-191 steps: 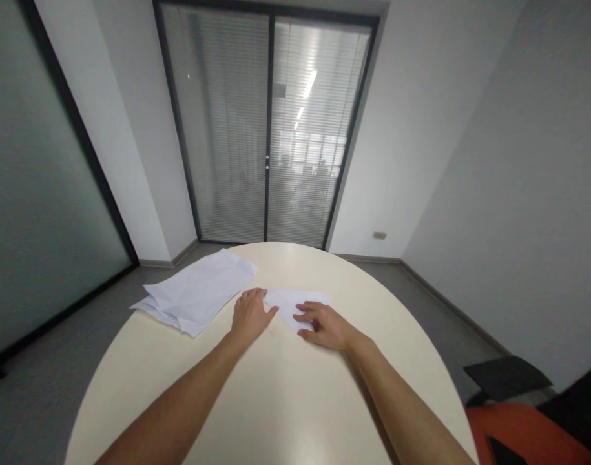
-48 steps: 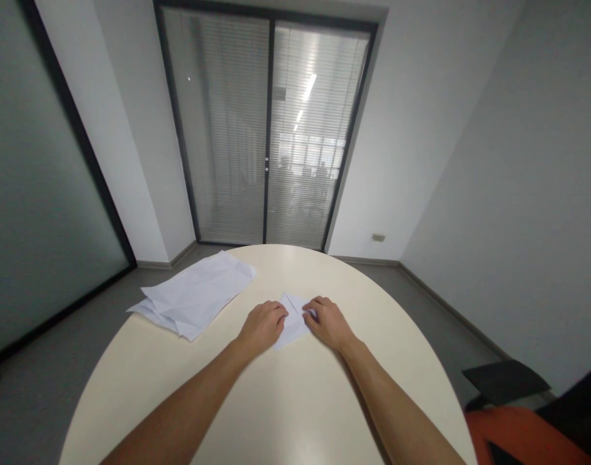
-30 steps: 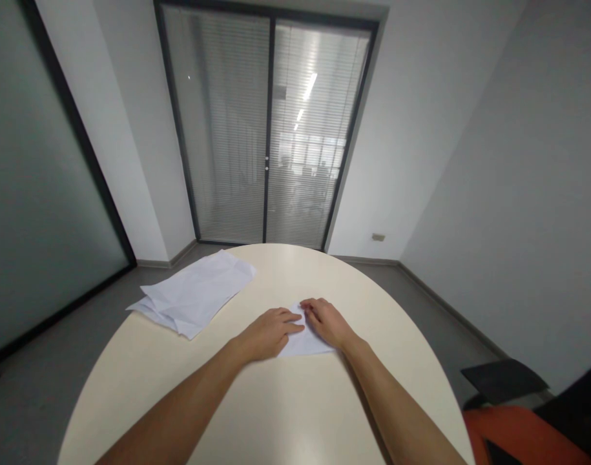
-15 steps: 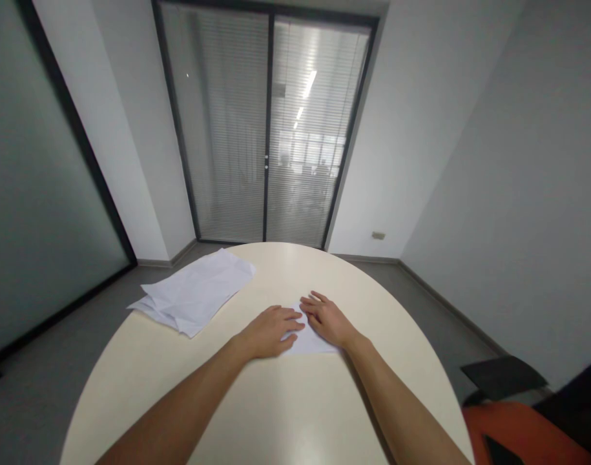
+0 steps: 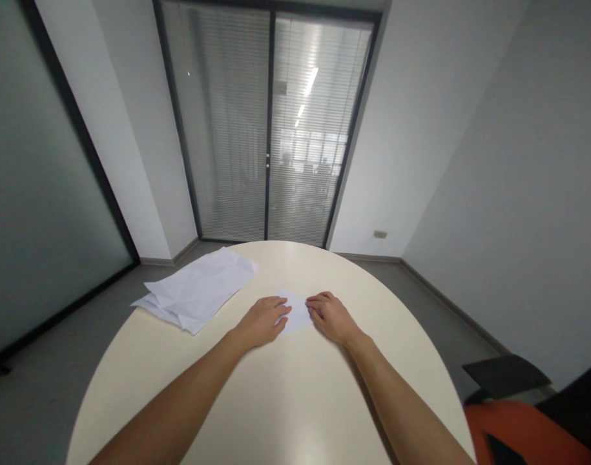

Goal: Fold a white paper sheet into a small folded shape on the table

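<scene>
A small piece of folded white paper lies on the round table, with both hands at its sides. My left hand is at the paper's left edge, its fingers bent over that edge and the thumb nearer me. On the opposite edge is my right hand, fingers bunched together and closed on the paper. The middle of the paper shows between the hands; its outer edges are hidden under the fingers.
A loose stack of creased white sheets rests at the table's far left edge. An orange and black chair stands at the lower right. Beyond the table are glass doors with blinds and a white wall.
The paper has shifted away from me and turned, so its near edge sits farther off. My left hand has moved left and away; my right-hand fingers have drawn together. The hands are farther apart.
</scene>
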{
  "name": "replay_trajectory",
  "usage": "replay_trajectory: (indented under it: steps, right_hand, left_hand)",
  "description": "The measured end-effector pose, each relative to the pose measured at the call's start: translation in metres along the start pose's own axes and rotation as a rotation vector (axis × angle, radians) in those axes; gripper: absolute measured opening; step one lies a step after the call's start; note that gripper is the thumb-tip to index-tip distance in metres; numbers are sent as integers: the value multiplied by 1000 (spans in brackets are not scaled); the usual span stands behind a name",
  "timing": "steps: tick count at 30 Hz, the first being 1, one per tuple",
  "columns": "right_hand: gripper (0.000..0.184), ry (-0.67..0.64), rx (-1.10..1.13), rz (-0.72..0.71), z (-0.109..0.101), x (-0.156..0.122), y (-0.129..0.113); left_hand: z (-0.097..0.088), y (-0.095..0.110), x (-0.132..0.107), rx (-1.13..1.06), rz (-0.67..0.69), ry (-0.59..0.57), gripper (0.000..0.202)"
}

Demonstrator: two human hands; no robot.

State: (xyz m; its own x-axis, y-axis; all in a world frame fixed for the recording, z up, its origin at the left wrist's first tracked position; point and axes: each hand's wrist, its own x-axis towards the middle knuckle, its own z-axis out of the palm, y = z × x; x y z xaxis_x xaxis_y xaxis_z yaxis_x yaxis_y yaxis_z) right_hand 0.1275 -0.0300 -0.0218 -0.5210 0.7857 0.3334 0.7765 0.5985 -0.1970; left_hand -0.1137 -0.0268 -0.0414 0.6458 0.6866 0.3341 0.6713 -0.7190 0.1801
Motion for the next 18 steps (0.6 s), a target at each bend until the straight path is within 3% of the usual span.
replay_trajectory:
  steps: [5,10,18]
  right_hand:
    - [34,-17,53,-65,0,0,-8]
    - [33,-42,70,-108,3,-1,-4]
    - [33,-18,44,-141,8,-1,-1]
  left_hand:
    - [-3,13,2,-51,59,2,35]
    - [-2,5,7,-82,-74,64,25]
    - [8,-10,2,-37,-161,-11,46]
